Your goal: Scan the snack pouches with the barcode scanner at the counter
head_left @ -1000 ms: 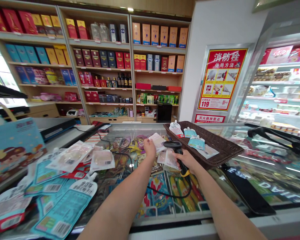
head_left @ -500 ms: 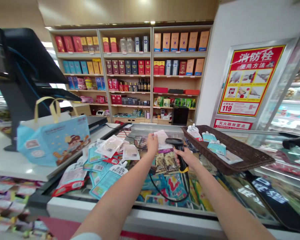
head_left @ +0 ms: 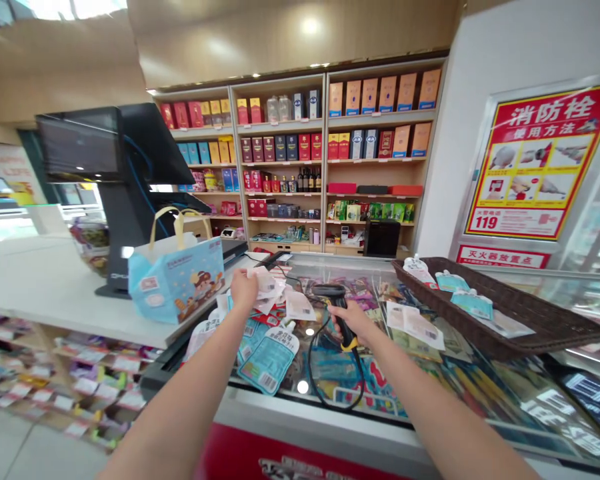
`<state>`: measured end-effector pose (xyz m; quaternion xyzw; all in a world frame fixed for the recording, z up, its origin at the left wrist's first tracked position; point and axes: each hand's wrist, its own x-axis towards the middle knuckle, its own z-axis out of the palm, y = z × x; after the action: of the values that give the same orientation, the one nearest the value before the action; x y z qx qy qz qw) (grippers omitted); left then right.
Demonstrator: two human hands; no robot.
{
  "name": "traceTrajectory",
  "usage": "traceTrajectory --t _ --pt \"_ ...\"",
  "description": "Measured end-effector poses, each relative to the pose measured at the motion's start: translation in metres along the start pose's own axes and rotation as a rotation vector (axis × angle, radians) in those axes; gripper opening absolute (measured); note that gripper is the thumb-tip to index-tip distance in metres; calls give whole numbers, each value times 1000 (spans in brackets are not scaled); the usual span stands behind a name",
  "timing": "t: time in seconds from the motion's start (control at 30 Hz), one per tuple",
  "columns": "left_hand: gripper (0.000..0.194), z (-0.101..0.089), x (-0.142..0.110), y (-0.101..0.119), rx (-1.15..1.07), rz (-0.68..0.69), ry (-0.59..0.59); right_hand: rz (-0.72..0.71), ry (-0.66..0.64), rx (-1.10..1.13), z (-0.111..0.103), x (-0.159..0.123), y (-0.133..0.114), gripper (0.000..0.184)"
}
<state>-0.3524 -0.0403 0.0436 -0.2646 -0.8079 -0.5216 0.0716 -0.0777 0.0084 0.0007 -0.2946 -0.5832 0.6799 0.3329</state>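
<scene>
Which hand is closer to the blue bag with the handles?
Left. The left hand is just right of the blue bag, by the pile of packets; the right hand is farther right, holding the black scanner.

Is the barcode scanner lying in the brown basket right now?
No, the scanner is held in the right grip, to the left of the basket and apart from it.

Pouches (head_left: 270,359) left on the display case (head_left: 320,417), basket (head_left: 460,327) right — scanner (head_left: 329,292) between — shelves (head_left: 326,200) behind.
</scene>
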Motion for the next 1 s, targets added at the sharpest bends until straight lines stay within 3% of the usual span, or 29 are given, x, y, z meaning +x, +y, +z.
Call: traceTrajectory --t 0.13,0.23,0.33,0.43,0.53,0.67,0.8,0.87,1.0 --pt "56 -10 -2 -1 110 -49 26 9 4 -3 5 -1 -4 25" --pt "56 -10 -9 6 160 6 48 23 29 -18 4 -3 -8 25" --pt "49 0 -19 17 117 164 85 21 53 -19 -1 -4 -9 28" --pt "43 24 -34 30 4 322 44 16 61 -23 -13 -5 -9 30" --pt "37 62 -61 46 -120 438 -71 -5 97 -17 -36 -8 -8 32" --pt "25 117 -114 74 -155 520 -294 -63 193 0 -79 -20 -10 32" --pt "11 160 -176 107 -45 550 -565 -74 314 -5 -127 -36 -15 28" --pt "21 174 -206 121 9 513 -644 -93 370 10 -148 -43 -17 27" --pt "35 191 -250 138 57 496 -676 -101 450 17 -177 -50 -20 29"
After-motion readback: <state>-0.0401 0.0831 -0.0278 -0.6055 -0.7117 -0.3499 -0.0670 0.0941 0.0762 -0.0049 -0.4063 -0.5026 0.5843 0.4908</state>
